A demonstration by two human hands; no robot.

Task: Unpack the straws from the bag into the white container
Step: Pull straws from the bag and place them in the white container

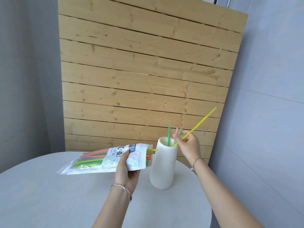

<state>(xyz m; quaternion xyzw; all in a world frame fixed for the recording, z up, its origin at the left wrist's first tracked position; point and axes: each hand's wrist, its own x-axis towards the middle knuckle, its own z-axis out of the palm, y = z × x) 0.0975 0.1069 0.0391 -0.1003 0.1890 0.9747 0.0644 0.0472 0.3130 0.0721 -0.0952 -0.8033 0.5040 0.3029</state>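
Observation:
A clear and white plastic bag (pixel 98 162) full of coloured straws lies almost level above the table, its open mouth facing the white container. My left hand (pixel 125 171) grips the bag near that mouth. One yellow straw tip (pixel 154 149) sticks out of the opening. The white ribbed container (pixel 163 167) stands upright on the table with a green straw (pixel 169 134) and a pink straw (pixel 175 135) standing in it. My right hand (pixel 187 145) is just right of the container's rim, pinching a long yellow straw (pixel 201 123) whose lower end dips into the container.
The round grey table (pixel 57 195) carries the container near its far right side. A wooden slat panel (pixel 144 71) leans upright behind the table. Grey walls close in on the left and right.

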